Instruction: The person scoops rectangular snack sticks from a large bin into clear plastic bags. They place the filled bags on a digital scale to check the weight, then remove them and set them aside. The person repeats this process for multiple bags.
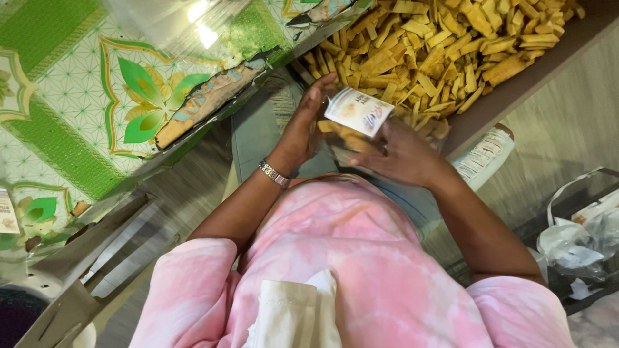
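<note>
at the heap of yellow sticks, both hands on a small packet

over the lap, in the middle of my view, i see both hands working on one clear packet [351, 129] that is partly filled with yellow fried snack sticks. a white printed label [358, 111] with a touch of orange and blue sits at the top of the packet, tilted down to the right.

my left hand [303, 129] is at the packet's left side, fingers stretched upward and curled against it, palm turned toward the packet; it is grasping the packet's edge. a metal bracelet [274, 173] circles that wrist. my right hand [403, 154] is under and to the right of the packet, fingers spread and closed on its lower part, so it too is gripping the packet. the packet is held up off any surface, just in front of the near edge of the heap.

behind the hands, a big loose pile of the same snack sticks [445, 45] fills the upper right, lying on a brown board [535, 74] that runs off to the top right corner. to the left is a table covered with a green and white patterned cloth [84, 103] with leaf shapes, its near edge torn and peeling. at the far right a dark tray [580, 212] holds crumpled clear plastic bags. a pink tie-dye top [348, 270] fills the bottom of the view, with a white cloth [293, 312] tucked against it.
</note>
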